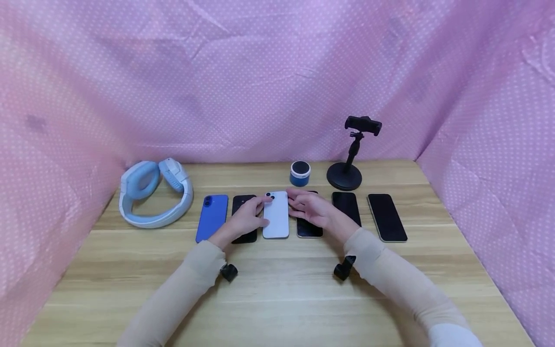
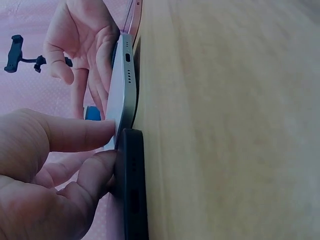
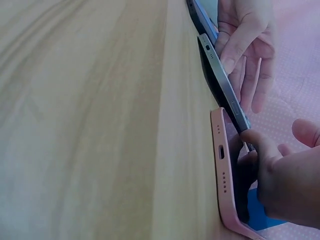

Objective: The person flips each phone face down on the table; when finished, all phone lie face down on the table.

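A white smartphone lies camera side up in the middle of the row on the wooden table. My left hand holds its left edge, with thumb and fingertips against it. The right hand touches the opposite long edge near the top with its fingers, partly over a dark-screened phone whose pink rim shows in the right wrist view. Under the left hand lies a black phone. A blue phone is left of that. How the fingertips sit beneath the white phone is hidden.
Further right lie two more dark-screened phones. Pale blue headphones rest at the left. Behind the row stand a small blue and white cylinder and a black phone stand. Pink dotted cloth surrounds the table.
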